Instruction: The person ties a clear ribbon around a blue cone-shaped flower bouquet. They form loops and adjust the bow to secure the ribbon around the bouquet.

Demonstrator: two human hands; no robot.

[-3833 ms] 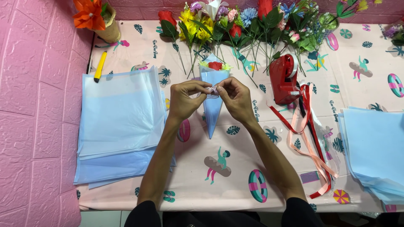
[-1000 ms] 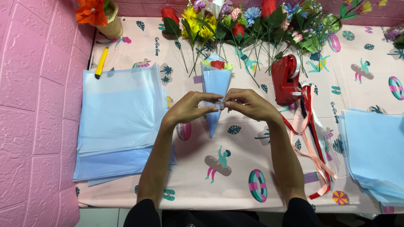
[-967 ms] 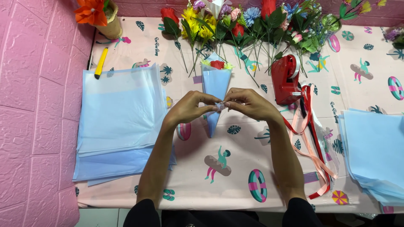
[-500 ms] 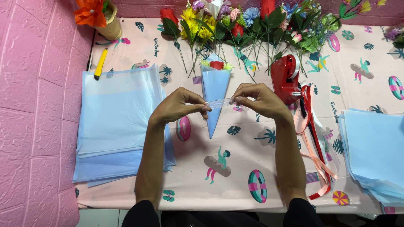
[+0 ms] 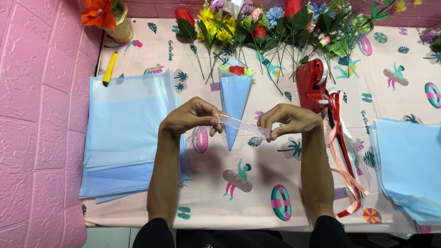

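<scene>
- The left hand (image 5: pixel 190 117) and the right hand (image 5: pixel 287 120) hold a strip of clear tape (image 5: pixel 241 125) stretched taut between them, in the air just above the middle of the bench (image 5: pixel 257 183).
- Left fingers (image 5: pixel 215 124) are pressed together on one end of the strip, thumb against fingertips; right fingers (image 5: pixel 267 133) pinch the other end the same way, the rest of each hand curled in.
- The tape looks feather-light, thin and floppy. Slack would likely let it curl and stick to itself, so tension is what keeps it flat.
- It is sticky on one face, I judge, so the ends are the place to hold it, with only the tips touching.
- Directly behind the strip lies a blue paper cone (image 5: pixel 234 103), point toward the near edge, with a red rose (image 5: pixel 237 70) peeping out at its wide mouth.
- The cone's paper seems soft and easily creased; a light press along its overlapping seam looks safer than a squeeze.
- A stack of blue wrapping sheets (image 5: pixel 126 133) sits at the left side of the bench, another blue stack (image 5: pixel 409 160) at the right edge.
- A red tape dispenser (image 5: pixel 312 85) stands right of the cone, ribbons (image 5: pixel 342 156) trailing from it toward the near edge.
- Artificial flowers (image 5: pixel 275 23) line the far edge; a yellow utility knife (image 5: pixel 109 69) lies near the far left corner.
</scene>
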